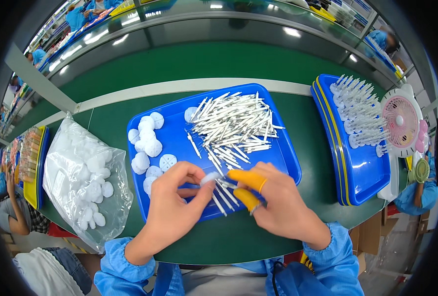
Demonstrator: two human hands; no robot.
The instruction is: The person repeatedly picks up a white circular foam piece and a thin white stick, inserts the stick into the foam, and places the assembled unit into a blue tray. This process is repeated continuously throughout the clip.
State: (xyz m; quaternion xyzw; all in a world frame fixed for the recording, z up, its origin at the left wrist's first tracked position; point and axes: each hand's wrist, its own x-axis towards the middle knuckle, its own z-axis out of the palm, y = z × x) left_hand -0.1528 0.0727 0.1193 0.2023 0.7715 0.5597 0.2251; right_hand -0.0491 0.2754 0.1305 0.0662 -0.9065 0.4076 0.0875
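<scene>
Near the front edge of a blue tray, my left hand pinches a small round white piece between thumb and fingertips. Close beside it, my right hand, with yellow finger covers on thumb and index finger, is closed on a thin white stick; the fingers partly hide it. The two hands nearly meet at the round piece. A large heap of thin white sticks fills the tray's far right part, with a few more below the fingers. Several round white pieces lie along its left side.
A clear plastic bag of white round pieces lies left. On the right, stacked blue and yellow trays carry rows of upright white assemblies, beside a pink-and-white fan. A pale rail borders the green table's far side. Other people sit nearby.
</scene>
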